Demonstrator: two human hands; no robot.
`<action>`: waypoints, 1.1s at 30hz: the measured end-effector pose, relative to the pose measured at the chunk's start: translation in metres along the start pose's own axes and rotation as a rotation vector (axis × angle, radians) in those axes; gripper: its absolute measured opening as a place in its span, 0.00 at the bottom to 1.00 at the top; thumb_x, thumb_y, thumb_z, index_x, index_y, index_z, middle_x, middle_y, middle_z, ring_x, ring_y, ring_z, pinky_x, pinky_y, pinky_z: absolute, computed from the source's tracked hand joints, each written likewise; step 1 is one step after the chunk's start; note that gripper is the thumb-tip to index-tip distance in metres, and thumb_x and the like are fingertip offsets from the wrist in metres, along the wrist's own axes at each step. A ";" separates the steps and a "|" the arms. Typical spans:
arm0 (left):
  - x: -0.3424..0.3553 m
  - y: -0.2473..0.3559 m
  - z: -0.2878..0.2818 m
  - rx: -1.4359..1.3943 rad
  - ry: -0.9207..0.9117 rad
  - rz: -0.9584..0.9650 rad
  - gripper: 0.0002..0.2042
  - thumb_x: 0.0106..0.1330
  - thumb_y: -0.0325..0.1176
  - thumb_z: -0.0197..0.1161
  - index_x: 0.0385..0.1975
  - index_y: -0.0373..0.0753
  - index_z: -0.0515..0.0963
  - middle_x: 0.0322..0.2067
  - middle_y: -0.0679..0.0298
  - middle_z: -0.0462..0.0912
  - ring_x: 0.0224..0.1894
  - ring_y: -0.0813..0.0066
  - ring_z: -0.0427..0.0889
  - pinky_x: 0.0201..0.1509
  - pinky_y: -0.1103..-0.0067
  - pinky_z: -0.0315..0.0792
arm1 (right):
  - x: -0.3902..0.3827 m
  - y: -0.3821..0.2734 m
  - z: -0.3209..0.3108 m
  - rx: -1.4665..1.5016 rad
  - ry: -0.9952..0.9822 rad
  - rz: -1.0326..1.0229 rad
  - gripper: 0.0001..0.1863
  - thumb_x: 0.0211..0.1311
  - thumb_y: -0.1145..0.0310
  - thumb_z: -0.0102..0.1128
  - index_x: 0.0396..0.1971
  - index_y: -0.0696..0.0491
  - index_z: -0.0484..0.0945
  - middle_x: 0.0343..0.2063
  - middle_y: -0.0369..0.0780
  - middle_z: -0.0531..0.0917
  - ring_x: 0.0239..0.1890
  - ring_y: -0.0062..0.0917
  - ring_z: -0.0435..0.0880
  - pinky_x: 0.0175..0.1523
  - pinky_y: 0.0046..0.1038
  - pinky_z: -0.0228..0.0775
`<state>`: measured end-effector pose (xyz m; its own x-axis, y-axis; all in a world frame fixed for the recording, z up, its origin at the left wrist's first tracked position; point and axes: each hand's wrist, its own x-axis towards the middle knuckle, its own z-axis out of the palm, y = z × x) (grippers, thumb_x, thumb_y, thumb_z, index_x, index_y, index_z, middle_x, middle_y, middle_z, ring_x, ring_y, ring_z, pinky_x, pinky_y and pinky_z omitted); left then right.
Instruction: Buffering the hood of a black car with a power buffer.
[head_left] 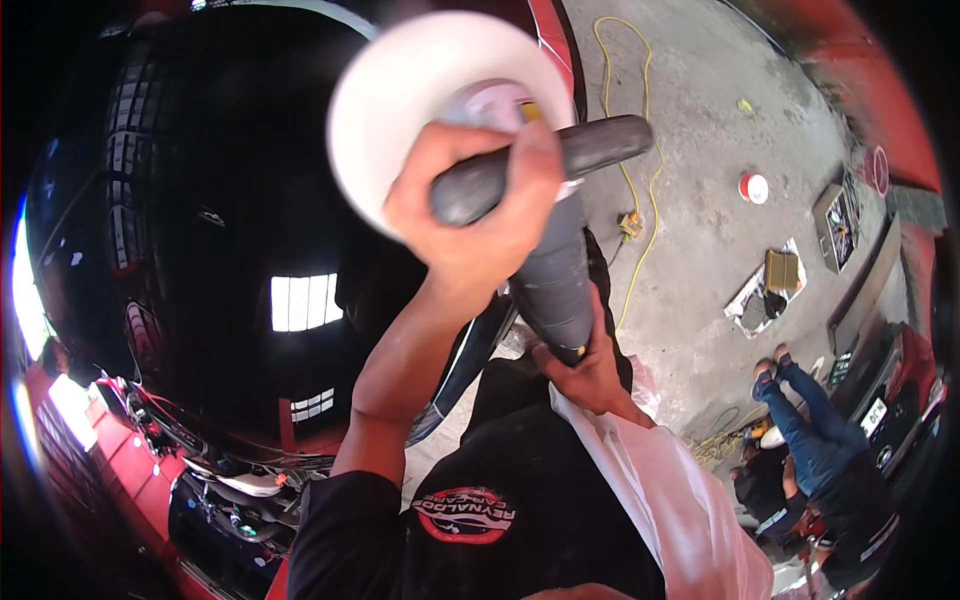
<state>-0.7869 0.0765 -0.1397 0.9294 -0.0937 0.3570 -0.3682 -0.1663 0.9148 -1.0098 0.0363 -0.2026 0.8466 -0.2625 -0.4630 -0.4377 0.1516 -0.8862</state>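
I hold a black car polisher (556, 275) with a large round white pad (372, 110) at its head. My left hand (480, 205) is wrapped round the dark front handle, above the pad. Lower down, my right hand (594, 372) grips the rear end of the tool's body. The pad is over the right side of a glossy black car panel (200, 330); whether it touches the paint is hidden. White cloth or plastic sheeting (670, 490) hangs beside my right forearm.
A yellow cord (650, 215) snakes over the concrete floor at right. Beyond it are a red-and-white tub (753, 188), an open toolbox (836, 228) and a yellowish box (782, 270). Two people (825, 440) are at lower right near a dark car. Motorcycles (235, 490) stand at lower left.
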 end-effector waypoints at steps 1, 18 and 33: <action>-0.011 0.003 -0.015 -0.002 0.024 -0.003 0.10 0.54 0.28 0.76 0.24 0.35 0.78 0.22 0.66 0.80 0.26 0.84 0.77 0.32 0.82 0.72 | -0.009 0.001 0.003 -0.011 -0.018 0.030 0.55 0.54 0.73 0.68 0.76 0.47 0.41 0.50 0.48 0.84 0.53 0.34 0.85 0.60 0.32 0.73; -0.129 0.026 -0.220 -0.170 0.627 -0.034 0.15 0.68 0.48 0.58 0.34 0.41 0.69 0.22 0.66 0.68 0.14 0.79 0.67 0.19 0.82 0.65 | 0.000 -0.032 0.008 -0.649 -0.681 -0.313 0.56 0.48 0.61 0.73 0.76 0.40 0.47 0.30 0.44 0.82 0.32 0.41 0.85 0.39 0.40 0.79; 0.010 0.013 -0.090 0.016 0.726 -0.046 0.14 0.66 0.42 0.55 0.30 0.35 0.71 0.20 0.63 0.70 0.12 0.82 0.63 0.20 0.84 0.60 | 0.095 -0.122 -0.050 -0.613 -0.601 0.042 0.57 0.45 0.67 0.75 0.75 0.43 0.49 0.47 0.52 0.84 0.45 0.51 0.85 0.50 0.42 0.78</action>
<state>-0.7798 0.1619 -0.1076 0.7251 0.5877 0.3589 -0.3238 -0.1690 0.9309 -0.8909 -0.0552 -0.1396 0.7672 0.3073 -0.5629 -0.4118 -0.4369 -0.7997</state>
